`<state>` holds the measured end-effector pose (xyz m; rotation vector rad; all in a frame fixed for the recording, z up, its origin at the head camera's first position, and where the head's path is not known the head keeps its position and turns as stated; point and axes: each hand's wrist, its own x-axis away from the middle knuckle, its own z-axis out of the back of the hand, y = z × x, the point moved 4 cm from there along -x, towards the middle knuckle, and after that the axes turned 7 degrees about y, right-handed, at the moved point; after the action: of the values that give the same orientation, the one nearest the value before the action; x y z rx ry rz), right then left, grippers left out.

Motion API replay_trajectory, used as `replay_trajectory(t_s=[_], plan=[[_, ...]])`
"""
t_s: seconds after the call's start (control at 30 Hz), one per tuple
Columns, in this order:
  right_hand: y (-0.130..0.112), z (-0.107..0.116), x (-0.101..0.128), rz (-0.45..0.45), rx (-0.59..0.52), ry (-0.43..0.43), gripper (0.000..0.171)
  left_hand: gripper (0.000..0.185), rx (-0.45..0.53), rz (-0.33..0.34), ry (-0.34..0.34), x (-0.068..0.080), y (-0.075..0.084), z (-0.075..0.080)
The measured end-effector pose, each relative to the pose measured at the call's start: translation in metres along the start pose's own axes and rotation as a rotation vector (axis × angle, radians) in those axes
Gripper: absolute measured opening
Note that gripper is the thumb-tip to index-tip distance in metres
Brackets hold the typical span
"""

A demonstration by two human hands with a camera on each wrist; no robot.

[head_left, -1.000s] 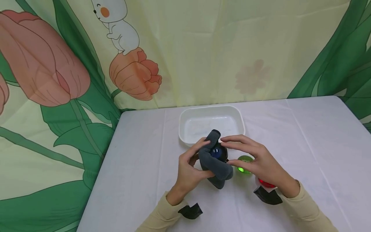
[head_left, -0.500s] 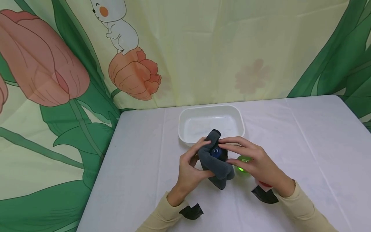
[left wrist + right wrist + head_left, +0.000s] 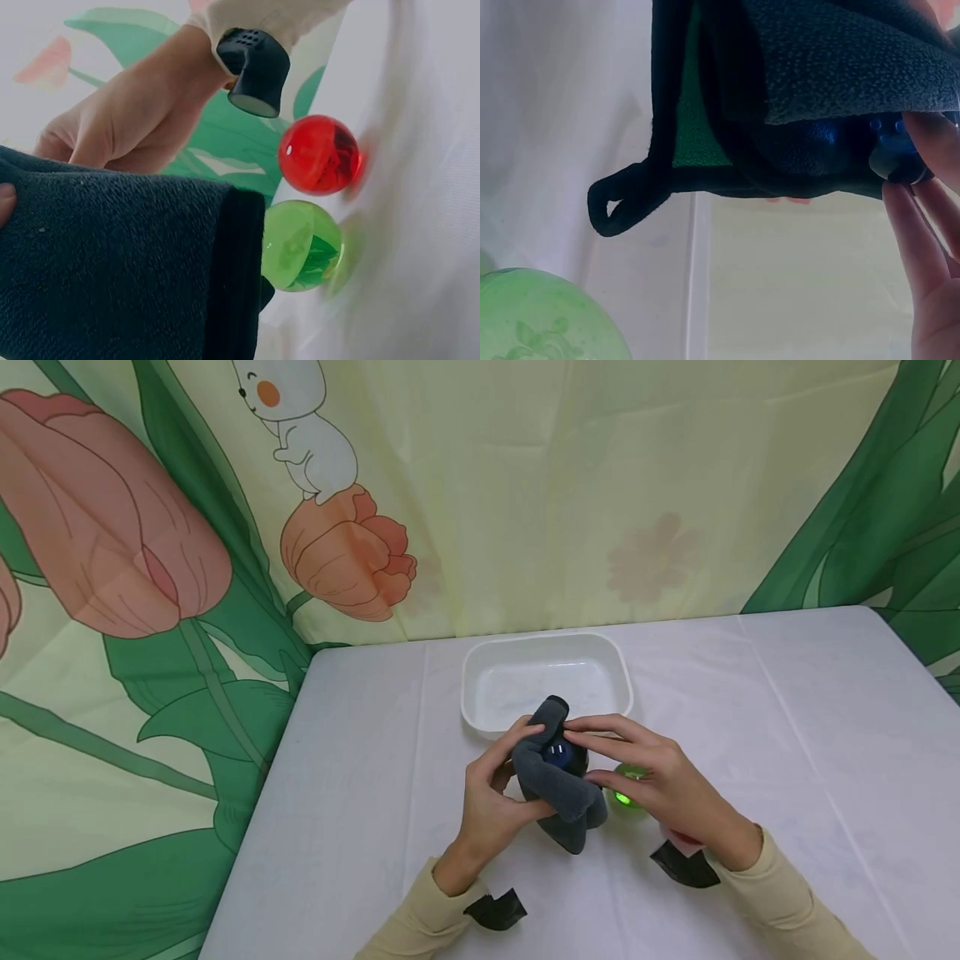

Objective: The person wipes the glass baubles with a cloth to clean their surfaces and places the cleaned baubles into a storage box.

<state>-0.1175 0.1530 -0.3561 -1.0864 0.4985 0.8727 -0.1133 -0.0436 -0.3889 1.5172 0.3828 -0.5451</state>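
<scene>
In the head view my left hand (image 3: 487,785) grips a dark grey towel (image 3: 558,789) from the left, fingers behind it and thumb in front. The towel is folded around a shiny dark blue ball (image 3: 561,755), which shows between its folds. From the right, my right hand (image 3: 667,777) holds the ball between thumb and fingertips, right at the towel's edge. The right wrist view shows the towel's black border and corner loop (image 3: 611,206), with the ball (image 3: 892,154) partly hidden inside. A clear green ball (image 3: 300,244) and a clear red ball (image 3: 319,154) rest on the table.
A white rectangular tray (image 3: 547,642) stands just behind my hands on the white-covered table (image 3: 360,793). A flower-printed curtain (image 3: 525,510) hangs behind the table. The red ball lies mostly under my right wrist in the head view.
My right hand has shifted slightly left, closer onto the blue ball and towel, and covers more of the red ball. The left hand stays almost in place with the towel.
</scene>
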Motion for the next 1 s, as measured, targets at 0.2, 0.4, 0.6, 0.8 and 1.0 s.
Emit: replay_trajectory(t_s=[0.2, 0.4, 0.6, 0.8, 1.0], plan=[[0.0, 0.001, 0.0, -0.092, -0.024, -0.015, 0.047, 0.071, -0.003, -0.015, -0.008, 0.0, 0.0, 0.0], [0.007, -0.001, 0.003, -0.374, -0.208, -0.05, 0.056, 0.071, 0.004, -0.01, -0.019, 0.001, 0.0, -0.001], [0.012, -0.002, 0.006, -0.523, -0.293, -0.056, 0.052, 0.073, 0.03, -0.024, -0.016, 0.001, -0.001, -0.001], [0.004, -0.002, 0.003, -0.399, -0.15, -0.04, 0.06, 0.074, 0.052, -0.003, 0.037, 0.0, -0.003, 0.002], [-0.008, 0.002, -0.004, -0.055, -0.009, 0.015, 0.041, 0.074, 0.042, -0.034, 0.043, 0.0, -0.003, 0.003]])
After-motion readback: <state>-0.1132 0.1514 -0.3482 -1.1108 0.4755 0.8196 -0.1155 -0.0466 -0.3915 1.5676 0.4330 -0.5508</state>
